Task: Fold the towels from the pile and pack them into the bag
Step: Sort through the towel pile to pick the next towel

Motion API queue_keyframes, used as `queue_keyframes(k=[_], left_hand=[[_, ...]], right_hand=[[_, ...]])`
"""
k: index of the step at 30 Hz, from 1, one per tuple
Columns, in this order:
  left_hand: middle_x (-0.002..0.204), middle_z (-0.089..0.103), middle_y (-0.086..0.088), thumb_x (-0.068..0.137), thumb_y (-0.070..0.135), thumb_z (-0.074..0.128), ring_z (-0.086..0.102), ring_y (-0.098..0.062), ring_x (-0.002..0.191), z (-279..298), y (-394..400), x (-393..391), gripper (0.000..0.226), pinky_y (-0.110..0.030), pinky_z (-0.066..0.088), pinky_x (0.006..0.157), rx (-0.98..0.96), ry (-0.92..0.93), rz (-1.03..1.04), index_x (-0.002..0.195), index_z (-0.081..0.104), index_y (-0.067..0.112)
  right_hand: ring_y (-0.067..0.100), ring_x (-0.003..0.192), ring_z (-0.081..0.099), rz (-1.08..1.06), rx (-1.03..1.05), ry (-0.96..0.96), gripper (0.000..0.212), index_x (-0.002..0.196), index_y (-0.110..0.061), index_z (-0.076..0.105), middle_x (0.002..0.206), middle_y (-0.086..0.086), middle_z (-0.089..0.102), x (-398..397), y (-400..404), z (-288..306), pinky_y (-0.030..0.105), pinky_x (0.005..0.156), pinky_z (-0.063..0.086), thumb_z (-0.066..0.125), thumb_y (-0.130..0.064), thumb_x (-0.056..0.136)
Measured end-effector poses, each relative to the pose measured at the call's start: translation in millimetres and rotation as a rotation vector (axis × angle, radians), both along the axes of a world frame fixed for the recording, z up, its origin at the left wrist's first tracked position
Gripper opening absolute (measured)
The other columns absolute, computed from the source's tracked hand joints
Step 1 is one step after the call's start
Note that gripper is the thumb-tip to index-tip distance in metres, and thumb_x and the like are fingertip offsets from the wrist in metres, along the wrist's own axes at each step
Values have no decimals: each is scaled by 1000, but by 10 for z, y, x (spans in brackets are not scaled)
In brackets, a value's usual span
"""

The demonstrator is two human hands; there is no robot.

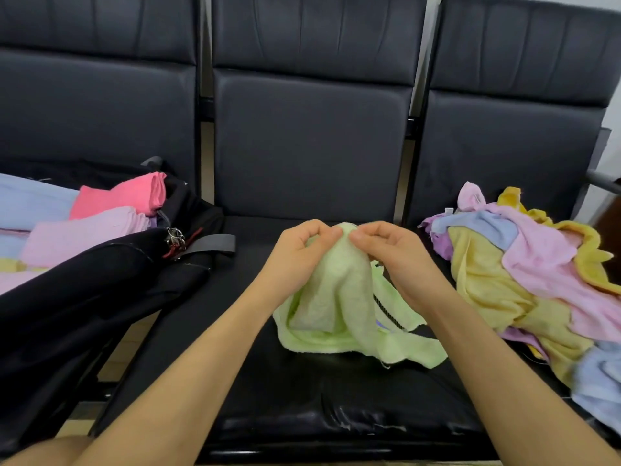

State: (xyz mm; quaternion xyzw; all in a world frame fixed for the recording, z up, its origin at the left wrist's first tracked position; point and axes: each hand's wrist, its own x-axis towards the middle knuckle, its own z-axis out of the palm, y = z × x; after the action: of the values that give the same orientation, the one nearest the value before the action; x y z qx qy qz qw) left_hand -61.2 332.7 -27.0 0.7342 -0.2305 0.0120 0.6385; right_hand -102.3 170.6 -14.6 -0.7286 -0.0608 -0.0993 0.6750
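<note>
the black bag (100,280) lies open at the seat's left edge, the towel pile (524,274) at its right. mid-seat, left hand (299,250) and right hand (389,247) each grip the green towel (339,297) by pinching its top edge; it seems best to slide them apart to find corners.

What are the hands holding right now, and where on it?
Both the left hand and right hand pinch the green towel at its raised top edge, fingertips close together.

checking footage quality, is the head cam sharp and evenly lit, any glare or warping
Head view: soft, even light, no hard shadows; faint glare on the glossy front of the seat; wide-angle bending curves the chair backs near the edges; the green towel is fairly sharp, the towel pile softens toward the right edge.
</note>
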Motion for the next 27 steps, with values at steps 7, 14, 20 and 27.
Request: queue_keyframes(k=[7,14,20,27], left_hand=[[105,63,19,96,25,54,57,3,102,46,114,79,20,-18,44,91,103,11,80,109,68,26],[99,69,7,92,13,59,65,-8,94,49,414,205,26,-28,52,89,97,-112,272,114,68,23],[64,59,-8,90,12,58,50,-16,61,89,589,260,21,-25,44,63,-7,-204,468,97,70,28],[82,67,10,91,10,57,58,-3,74,486,666,287,22,-15,44,70,-42,-187,477,91,72,26]], right_hand=[[22,77,57,-63,-24,-21,30,78,8,63,80,16,62,30,-36,-19,34,78,46,71,-21,84],[14,78,66,-229,85,-23,13,87,-9,74,86,8,72,-21,-83,16,22,70,54,63,-14,90],[10,82,64,-436,242,-98,13,91,-19,72,86,-2,71,-111,-157,140,23,75,52,60,-17,94],[21,77,44,-592,281,-174,19,81,-4,63,80,8,49,-123,-179,437,34,69,38,56,-18,92]])
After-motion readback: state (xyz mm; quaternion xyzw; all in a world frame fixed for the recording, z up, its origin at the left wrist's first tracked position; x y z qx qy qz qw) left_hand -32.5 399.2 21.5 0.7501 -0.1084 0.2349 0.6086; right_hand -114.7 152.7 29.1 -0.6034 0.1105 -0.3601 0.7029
